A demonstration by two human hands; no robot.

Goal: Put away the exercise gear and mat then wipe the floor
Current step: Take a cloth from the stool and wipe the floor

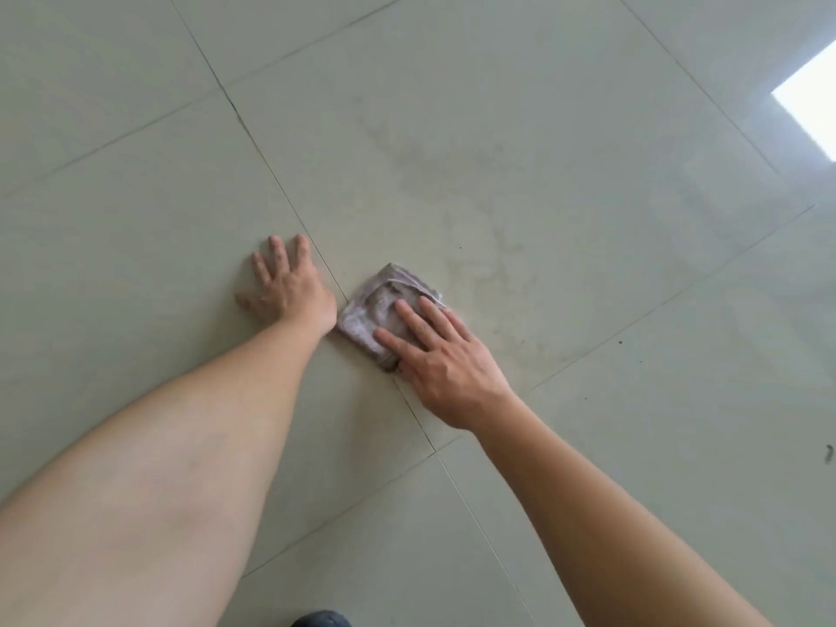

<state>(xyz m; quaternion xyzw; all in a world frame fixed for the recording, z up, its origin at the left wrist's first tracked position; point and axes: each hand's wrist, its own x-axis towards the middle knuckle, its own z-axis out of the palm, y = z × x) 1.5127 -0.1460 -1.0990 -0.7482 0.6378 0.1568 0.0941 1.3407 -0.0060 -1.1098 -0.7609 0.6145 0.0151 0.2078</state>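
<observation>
**Floor wipe: cloth under right hand, left hand braced on tile**

Right hand (pixel 445 359): laid flat, palm down, fingers (pixel 409 316) straight and slightly spread across the near right part of the cloth. It presses on the cloth, with nothing curled around it.

Cloth (pixel 384 305): small, folded, greyish-mauve with a pale frayed edge on its far side. Lies flat on the floor, near the middle of the view, at a grout line and just right of the left wrist.

Left hand (pixel 282 287): open, fingers splayed, palm planted on bare tile just left of the cloth. It holds nothing. Whether the wrist touches the cloth edge cannot be told.

Forearms: both bare, reaching in from the near edge, left one large in the near left corner.

Floor (pixel 565 129): large pale grey-green glossy tiles, thin dark grout lines (pixel 280 187) running diagonally. A faint dull smear (pixel 493 246) spreads far and right of the cloth. A few small dark specks (pixel 619 342) lie to the right, and a larger dark mark (pixel 828 452) sits at the right edge.

Reflection (pixel 809 101): bright white rectangular patch of light on the tiles, far right.

Near edge, centre: a dark rounded object (pixel 321 619), mostly cut off, possibly a shoe tip.
</observation>
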